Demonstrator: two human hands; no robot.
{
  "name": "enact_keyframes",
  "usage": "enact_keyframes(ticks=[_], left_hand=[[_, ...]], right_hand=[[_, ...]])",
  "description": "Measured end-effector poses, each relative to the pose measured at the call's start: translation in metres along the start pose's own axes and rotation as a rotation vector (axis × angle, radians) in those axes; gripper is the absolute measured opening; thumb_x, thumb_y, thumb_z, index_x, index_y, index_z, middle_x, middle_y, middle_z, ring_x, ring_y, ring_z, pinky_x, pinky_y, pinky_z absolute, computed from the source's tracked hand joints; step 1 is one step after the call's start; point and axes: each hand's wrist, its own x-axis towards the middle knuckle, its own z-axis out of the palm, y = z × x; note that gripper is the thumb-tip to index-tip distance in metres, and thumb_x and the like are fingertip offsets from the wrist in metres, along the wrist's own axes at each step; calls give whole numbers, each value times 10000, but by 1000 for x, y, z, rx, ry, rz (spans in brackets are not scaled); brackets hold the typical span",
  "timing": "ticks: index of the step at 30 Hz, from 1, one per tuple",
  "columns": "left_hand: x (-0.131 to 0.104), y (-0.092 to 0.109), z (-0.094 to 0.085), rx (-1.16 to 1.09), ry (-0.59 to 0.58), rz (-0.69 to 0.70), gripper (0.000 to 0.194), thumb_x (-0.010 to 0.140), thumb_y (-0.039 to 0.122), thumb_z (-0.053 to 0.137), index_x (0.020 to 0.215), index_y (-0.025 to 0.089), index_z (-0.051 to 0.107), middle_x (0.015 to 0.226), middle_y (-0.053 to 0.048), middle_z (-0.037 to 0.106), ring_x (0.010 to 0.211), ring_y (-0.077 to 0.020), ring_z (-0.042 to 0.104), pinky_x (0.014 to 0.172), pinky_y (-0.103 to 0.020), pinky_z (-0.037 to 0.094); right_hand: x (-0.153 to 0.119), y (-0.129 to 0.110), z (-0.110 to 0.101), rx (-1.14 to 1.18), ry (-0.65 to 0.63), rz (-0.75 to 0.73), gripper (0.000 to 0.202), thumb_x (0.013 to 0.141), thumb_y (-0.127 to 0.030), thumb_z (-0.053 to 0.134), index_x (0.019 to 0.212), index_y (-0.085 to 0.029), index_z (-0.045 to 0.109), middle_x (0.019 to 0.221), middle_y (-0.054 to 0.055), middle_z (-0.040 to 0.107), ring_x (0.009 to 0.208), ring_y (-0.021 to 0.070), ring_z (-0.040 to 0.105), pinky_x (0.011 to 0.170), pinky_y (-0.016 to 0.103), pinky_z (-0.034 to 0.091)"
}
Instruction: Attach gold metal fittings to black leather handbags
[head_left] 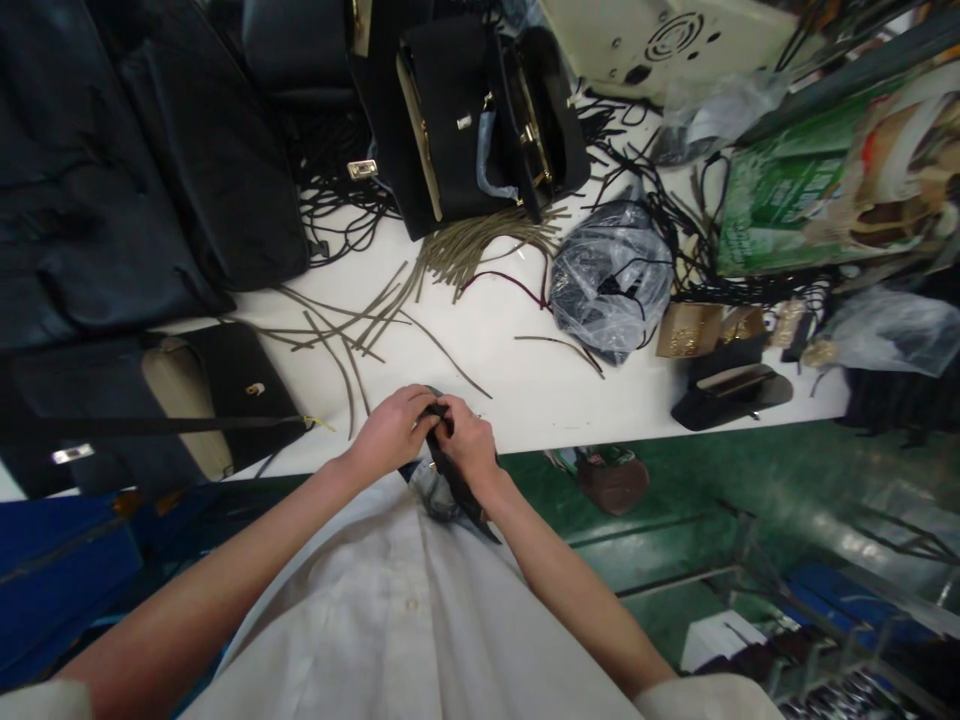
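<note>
Close to my body, at the table's front edge, I hold a dark bag piece with both hands. Clear plastic seems to cover part of it, and its lower end hangs against my shirt. My left hand pinches its upper edge from the left. From the right, my right hand grips the same edge, and the fingertips of both hands nearly meet. What lies right under the fingertips is hidden. Ahead of my hands, loose olive-brown cords lie scattered on the white table.
Black handbags with gold clasps stand at the back. Large black bags fill the left, near a black-and-beige bag. Rightward are a plastic-wrapped bundle, small boxes of gold hardware, a black pouch and a green bag.
</note>
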Motion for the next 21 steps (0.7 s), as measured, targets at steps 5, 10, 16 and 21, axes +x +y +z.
enact_keyframes(ticks=[5,10,16,21], left_hand=[[-3,-9,-1,46,-75,10,446,1045,194,586,1487,212,530,1479,-149,634,1355,-300,647,1155,-476,573],[-7,-13,-18,177,-207,53,533,1016,238,688,1519,247,512,1529,-141,597,1378,-331,626,1154,-493,562],[-3,-1,-33,378,-404,150,436,1013,235,716,1439,278,635,1473,-150,627,1258,-352,664,1067,-514,550],[10,14,-31,518,-497,155,415,983,294,776,1389,258,697,1377,-172,682,1242,-386,650,1041,-539,527]], right_hand=[[-6,-4,17,44,110,66,499,896,-202,602,1395,-221,621,1183,98,794,1065,288,756,1003,436,609],[-13,-2,26,154,152,29,475,882,-227,629,1355,-189,615,1144,109,783,1081,279,750,1042,439,601],[-18,14,30,242,113,-57,543,898,-231,660,1436,-206,590,1277,126,779,1155,265,756,1116,453,592],[-14,23,35,280,75,-125,568,908,-169,598,1475,-198,578,1430,154,727,1304,267,719,1148,455,590]])
